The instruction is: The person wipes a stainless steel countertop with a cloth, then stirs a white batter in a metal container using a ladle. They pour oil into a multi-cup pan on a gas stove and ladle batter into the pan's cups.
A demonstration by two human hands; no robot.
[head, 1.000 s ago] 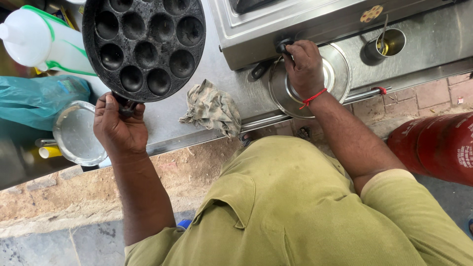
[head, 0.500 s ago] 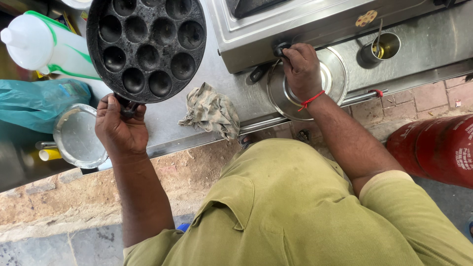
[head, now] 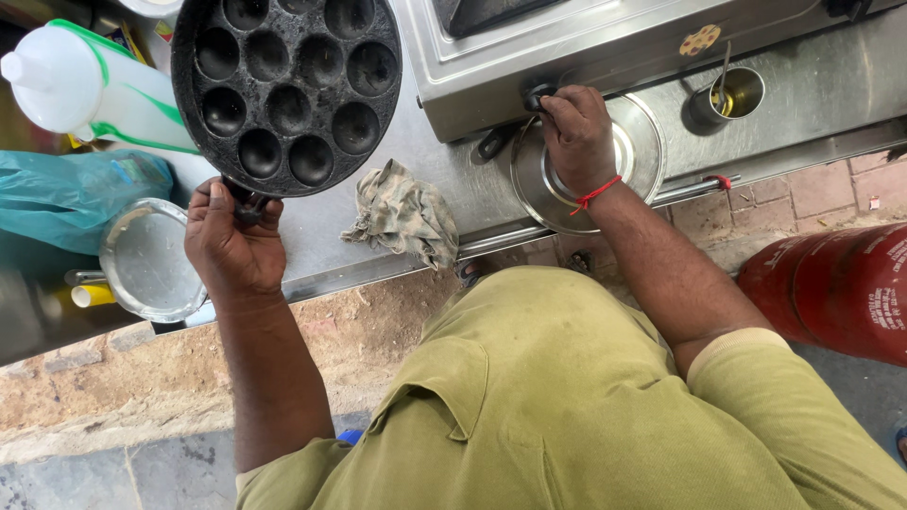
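Note:
My left hand (head: 231, 247) grips the short handle of a round black cast-iron pan (head: 286, 87) with several round hollows, held over the steel counter (head: 321, 227). My right hand (head: 576, 132), a red thread at its wrist, pinches a black knob (head: 537, 95) on the front of the steel stove (head: 529, 57). Under that hand lies a round steel lid (head: 633, 156).
A crumpled grey cloth (head: 402, 212) lies on the counter between my hands. A white jug with green trim (head: 80, 90), a teal bag (head: 66, 194) and a steel plate (head: 146, 260) sit at left. A small steel cup with a spoon (head: 727, 94) stands at right; a red gas cylinder (head: 841, 288) lies below.
The pan has shifted slightly in my left hand. My right hand stays at the stove knob.

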